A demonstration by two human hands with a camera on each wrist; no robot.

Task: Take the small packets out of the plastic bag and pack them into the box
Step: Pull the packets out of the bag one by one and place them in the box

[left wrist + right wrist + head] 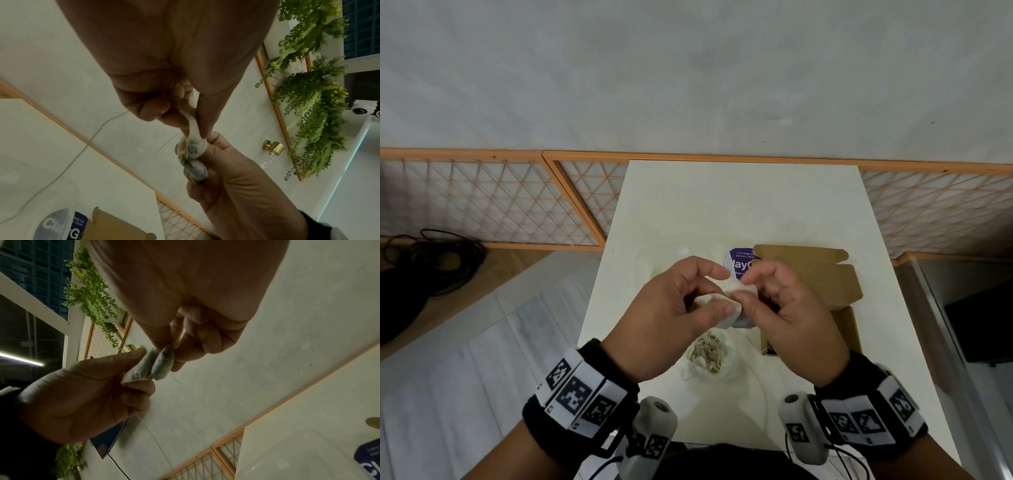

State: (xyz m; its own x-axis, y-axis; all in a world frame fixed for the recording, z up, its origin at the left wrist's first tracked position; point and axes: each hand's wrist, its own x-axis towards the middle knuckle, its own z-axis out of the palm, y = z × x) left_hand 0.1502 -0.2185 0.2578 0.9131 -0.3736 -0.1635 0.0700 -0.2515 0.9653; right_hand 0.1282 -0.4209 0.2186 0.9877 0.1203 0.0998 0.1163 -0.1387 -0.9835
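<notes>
Both hands pinched small packets point(736, 301) held up between them; left hand point(671, 318) gripped one, right hand point(787, 315) the other, strings looked tangled. Plastic bag point(710, 356) lay below the grip, box point(822, 294) just right of it. Best to peel them apart slowly, no yanking, then drop one into the box

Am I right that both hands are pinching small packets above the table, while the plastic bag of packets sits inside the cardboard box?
Not quite: in the head view the plastic bag lies on the table beside the cardboard box, not inside it. The left hand and right hand do pinch small packets above the table.
</notes>
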